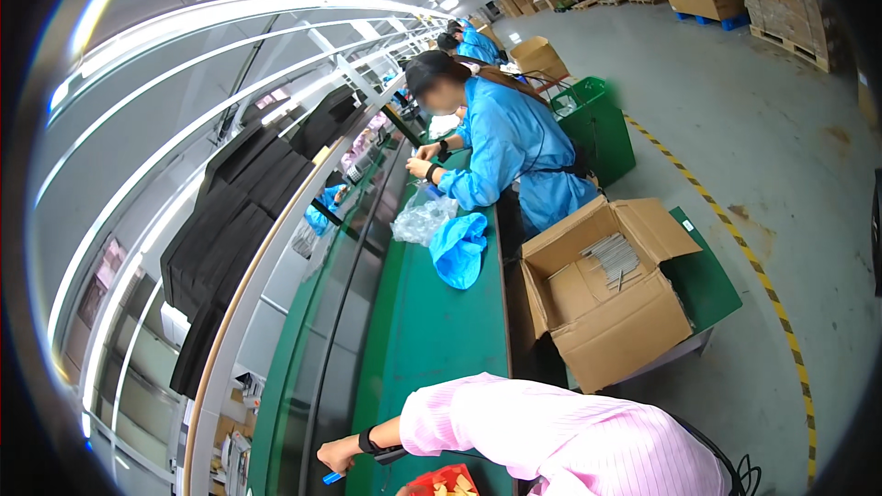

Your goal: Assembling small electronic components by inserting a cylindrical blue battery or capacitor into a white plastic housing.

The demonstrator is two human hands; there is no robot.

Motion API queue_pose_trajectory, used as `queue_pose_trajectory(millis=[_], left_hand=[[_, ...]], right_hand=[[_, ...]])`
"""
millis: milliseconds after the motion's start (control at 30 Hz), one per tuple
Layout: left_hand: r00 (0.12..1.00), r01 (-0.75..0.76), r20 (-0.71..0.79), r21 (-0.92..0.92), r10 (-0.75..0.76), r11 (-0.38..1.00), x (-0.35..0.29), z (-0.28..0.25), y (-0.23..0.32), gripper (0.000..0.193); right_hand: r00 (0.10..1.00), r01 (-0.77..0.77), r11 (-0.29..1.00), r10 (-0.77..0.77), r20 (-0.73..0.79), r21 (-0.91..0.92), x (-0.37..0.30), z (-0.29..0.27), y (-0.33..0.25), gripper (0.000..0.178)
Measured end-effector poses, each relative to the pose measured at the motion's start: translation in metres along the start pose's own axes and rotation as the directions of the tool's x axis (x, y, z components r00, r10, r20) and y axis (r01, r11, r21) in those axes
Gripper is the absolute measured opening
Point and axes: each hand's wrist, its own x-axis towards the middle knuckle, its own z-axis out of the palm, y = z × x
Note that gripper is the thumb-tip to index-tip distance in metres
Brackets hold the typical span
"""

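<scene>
My right arm, in a pink striped sleeve, reaches from the lower right across the green conveyor belt (pixel 432 331). A black strap (pixel 369 443) circles its wrist. My right hand (pixel 342 453) is closed at the belt's far side, and a small blue object (pixel 333 478) sticks out beneath the fingers; its kind is hidden. Close to this arm, a red bin (pixel 450 476) of yellowish pieces is cut by the lower edge. A sliver of skin at the bin's left, seemingly my left hand (pixel 406 491), shows at the lower edge with its fingers hidden.
Further along the belt lie a blue cloth cap (pixel 457 250) and clear plastic bags (pixel 424 219). A co-worker in a blue coat (pixel 514 142) works there. An open carton (pixel 606 285) holding grey rods stands right of the belt. A green crate (pixel 597 129) stands behind the co-worker.
</scene>
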Motion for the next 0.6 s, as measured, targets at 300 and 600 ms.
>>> queue_pose_trajectory(millis=[300, 600], left_hand=[[0.985, 0.118, -0.110, -0.103, -0.130, 0.988, -0.030, 0.026, -0.026, 0.020], [0.958, 0.017, -0.286, -0.014, -0.020, 1.000, -0.025, 0.044, -0.039, 0.014]], right_hand=[[0.989, -0.150, 0.982, 0.150, 0.006, 0.119, -0.005, 0.008, -0.015, 0.025], [0.989, -0.130, 0.946, 0.146, -0.032, 0.296, -0.011, 0.012, 0.012, 0.021]])
